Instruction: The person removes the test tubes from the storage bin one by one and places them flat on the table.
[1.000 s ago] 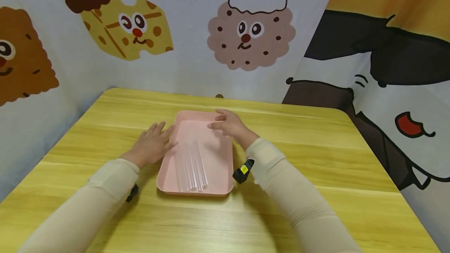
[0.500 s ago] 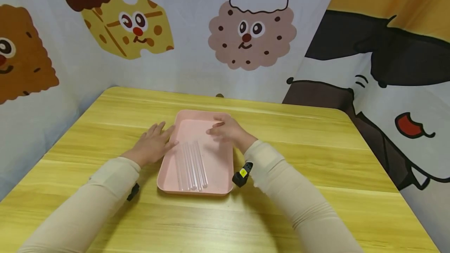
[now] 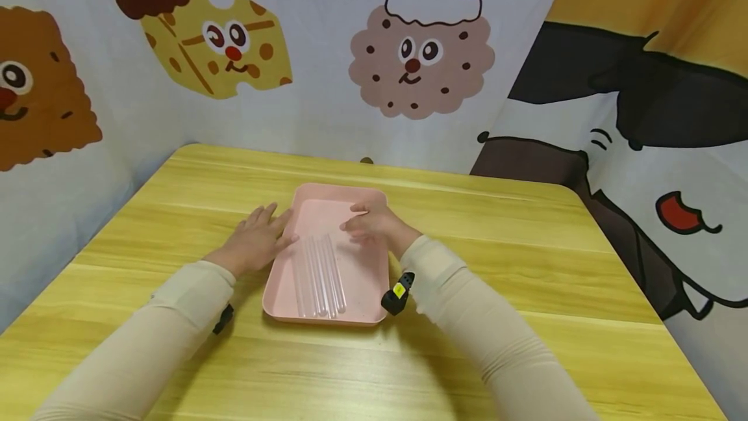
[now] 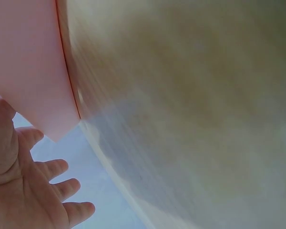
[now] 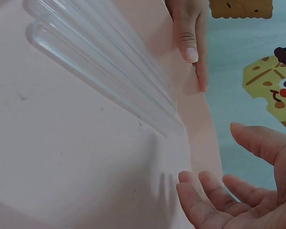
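Note:
Several clear test tubes (image 3: 319,276) lie side by side in a shallow pink tray (image 3: 363,291); the right wrist view shows the rounded ends of the test tubes (image 5: 100,71). My left hand (image 3: 252,239) rests at the tray's left rim, fingers spread, thumb over the edge. In the left wrist view that hand (image 4: 24,181) appears beside the outer wall of the tray (image 4: 33,67). My right hand (image 3: 376,223) hovers over the tray's right side with fingers loosely bent and nothing between them. Seen from its own wrist, the right hand (image 5: 243,191) is apart from the tubes.
The tray stands on a yellow wood-grain table (image 3: 497,265). A cloth backdrop (image 3: 315,122) printed with cartoon food rises behind the table and along its sides. A small black wrist camera (image 3: 397,294) sits under the right sleeve.
My right hand has moved from the tray's far right rim nearer to me and slightly inward over the tray. The left hand, tray and tubes have stayed in place.

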`<state>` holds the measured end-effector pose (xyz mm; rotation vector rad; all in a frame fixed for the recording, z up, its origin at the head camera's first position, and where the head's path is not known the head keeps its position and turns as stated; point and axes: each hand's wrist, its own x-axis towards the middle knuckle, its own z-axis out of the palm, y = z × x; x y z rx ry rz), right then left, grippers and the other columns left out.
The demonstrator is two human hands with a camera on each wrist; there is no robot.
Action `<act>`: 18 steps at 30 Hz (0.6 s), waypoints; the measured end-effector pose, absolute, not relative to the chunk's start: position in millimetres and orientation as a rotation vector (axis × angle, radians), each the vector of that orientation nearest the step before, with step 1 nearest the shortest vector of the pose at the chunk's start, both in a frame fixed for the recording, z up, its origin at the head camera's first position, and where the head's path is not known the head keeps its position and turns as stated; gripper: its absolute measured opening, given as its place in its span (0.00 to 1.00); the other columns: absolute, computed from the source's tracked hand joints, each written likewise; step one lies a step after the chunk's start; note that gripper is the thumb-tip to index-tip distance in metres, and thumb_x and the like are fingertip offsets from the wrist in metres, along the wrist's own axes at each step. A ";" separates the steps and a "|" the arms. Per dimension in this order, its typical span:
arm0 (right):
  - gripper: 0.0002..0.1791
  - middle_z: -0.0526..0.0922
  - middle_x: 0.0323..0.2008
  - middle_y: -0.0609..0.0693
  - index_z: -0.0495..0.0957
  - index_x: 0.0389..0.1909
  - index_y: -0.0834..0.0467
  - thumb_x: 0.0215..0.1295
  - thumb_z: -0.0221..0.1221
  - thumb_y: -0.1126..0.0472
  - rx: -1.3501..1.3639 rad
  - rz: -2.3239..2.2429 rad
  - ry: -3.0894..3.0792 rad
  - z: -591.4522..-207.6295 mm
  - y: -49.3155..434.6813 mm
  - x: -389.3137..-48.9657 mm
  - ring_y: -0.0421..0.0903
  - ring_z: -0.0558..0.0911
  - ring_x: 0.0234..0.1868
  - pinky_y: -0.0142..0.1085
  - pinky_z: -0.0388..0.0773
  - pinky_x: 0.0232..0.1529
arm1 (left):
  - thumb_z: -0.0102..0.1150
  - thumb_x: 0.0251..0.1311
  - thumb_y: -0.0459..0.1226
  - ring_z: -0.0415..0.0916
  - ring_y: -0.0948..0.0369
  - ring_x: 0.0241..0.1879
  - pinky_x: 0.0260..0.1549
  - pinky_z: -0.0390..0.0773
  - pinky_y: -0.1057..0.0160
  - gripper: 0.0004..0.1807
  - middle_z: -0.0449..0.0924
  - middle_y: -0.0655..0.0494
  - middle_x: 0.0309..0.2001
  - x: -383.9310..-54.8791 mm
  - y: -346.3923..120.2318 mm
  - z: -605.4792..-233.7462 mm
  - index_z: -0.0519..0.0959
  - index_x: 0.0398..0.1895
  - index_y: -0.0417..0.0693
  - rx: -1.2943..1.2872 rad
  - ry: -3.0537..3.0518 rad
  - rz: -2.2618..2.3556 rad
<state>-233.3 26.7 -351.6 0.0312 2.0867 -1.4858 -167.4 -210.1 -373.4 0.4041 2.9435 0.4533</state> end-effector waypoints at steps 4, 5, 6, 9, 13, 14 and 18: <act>0.37 0.73 0.63 0.60 0.63 0.69 0.62 0.59 0.65 0.68 0.019 -1.433 2.126 -354.0 24.0 -231.3 0.56 0.81 0.52 0.42 0.80 0.51 | 0.39 0.75 0.50 0.41 0.29 0.69 0.62 0.49 0.27 0.34 0.43 0.27 0.72 -167.9 -210.8 -374.6 0.52 0.75 0.39 0.408 2.943 0.455; 0.36 0.74 0.61 0.60 0.64 0.69 0.62 0.59 0.65 0.67 0.018 -1.417 2.133 -354.9 23.5 -231.1 0.55 0.82 0.51 0.41 0.80 0.50 | 0.39 0.75 0.50 0.40 0.29 0.70 0.62 0.49 0.27 0.34 0.43 0.27 0.72 -167.9 -210.8 -374.6 0.52 0.75 0.39 0.407 2.942 0.455; 0.36 0.76 0.60 0.59 0.65 0.68 0.61 0.59 0.65 0.66 0.019 -1.400 2.145 -355.7 23.2 -231.1 0.54 0.83 0.49 0.40 0.80 0.49 | 0.39 0.75 0.50 0.40 0.29 0.70 0.62 0.49 0.27 0.34 0.43 0.27 0.72 -168.0 -210.9 -374.7 0.51 0.75 0.39 0.408 2.941 0.453; 0.34 0.80 0.55 0.58 0.67 0.67 0.59 0.59 0.66 0.64 0.022 -1.346 2.178 -357.7 22.5 -230.5 0.51 0.84 0.46 0.38 0.80 0.46 | 0.38 0.75 0.50 0.39 0.29 0.70 0.63 0.48 0.28 0.34 0.42 0.27 0.73 -168.0 -211.2 -374.3 0.51 0.75 0.40 0.394 2.929 0.456; 0.32 0.80 0.54 0.56 0.69 0.65 0.58 0.59 0.66 0.62 0.026 -1.306 2.198 -358.5 22.1 -229.1 0.48 0.85 0.42 0.36 0.80 0.42 | 0.38 0.75 0.50 0.39 0.29 0.70 0.63 0.47 0.28 0.34 0.42 0.27 0.73 -167.7 -210.9 -373.3 0.51 0.75 0.40 0.386 2.921 0.458; 0.32 0.80 0.54 0.56 0.70 0.65 0.58 0.59 0.67 0.62 0.028 -1.298 2.200 -358.4 22.0 -228.6 0.48 0.85 0.42 0.36 0.80 0.41 | 0.38 0.75 0.50 0.39 0.29 0.70 0.63 0.47 0.28 0.34 0.42 0.27 0.73 -167.5 -210.8 -373.2 0.51 0.75 0.40 0.384 2.920 0.457; 0.31 0.78 0.56 0.55 0.71 0.64 0.56 0.58 0.67 0.61 0.020 -1.258 2.212 -358.5 20.5 -226.6 0.46 0.85 0.40 0.36 0.80 0.40 | 0.38 0.75 0.50 0.39 0.30 0.70 0.63 0.47 0.28 0.34 0.42 0.28 0.73 -167.1 -210.5 -372.9 0.50 0.76 0.40 0.375 2.920 0.451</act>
